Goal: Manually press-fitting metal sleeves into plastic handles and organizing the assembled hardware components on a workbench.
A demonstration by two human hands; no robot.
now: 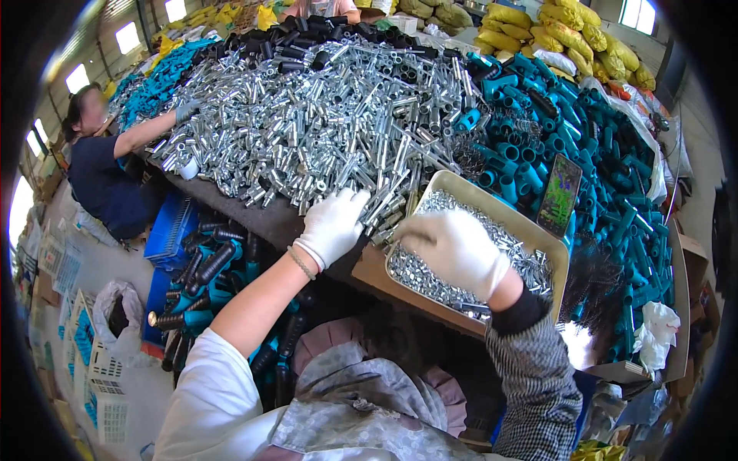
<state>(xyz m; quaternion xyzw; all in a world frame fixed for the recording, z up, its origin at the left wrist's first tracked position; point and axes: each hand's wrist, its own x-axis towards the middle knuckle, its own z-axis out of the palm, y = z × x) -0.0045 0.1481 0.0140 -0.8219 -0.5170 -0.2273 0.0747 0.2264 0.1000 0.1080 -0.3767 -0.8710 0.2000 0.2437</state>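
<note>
My left hand [334, 228], in a white glove, is at the near edge of a big heap of shiny metal tubes [307, 123]. Its fingers curl against a metal tube [376, 209] that points up and to the right. Over a beige tray [559, 284] of small metal parts [438, 282] hovers my right hand [453, 250], also in a white glove. Its fingers are bent together and slightly blurred; whatever they hold, if anything, is hidden.
Teal plastic handles [607, 192] are heaped on the right, with a phone [560, 196] lying against them. Below left, a blue crate [171, 230] stands beside teal-and-black handles [211, 265]. At the far left a co-worker [108, 165] reaches into the metal heap.
</note>
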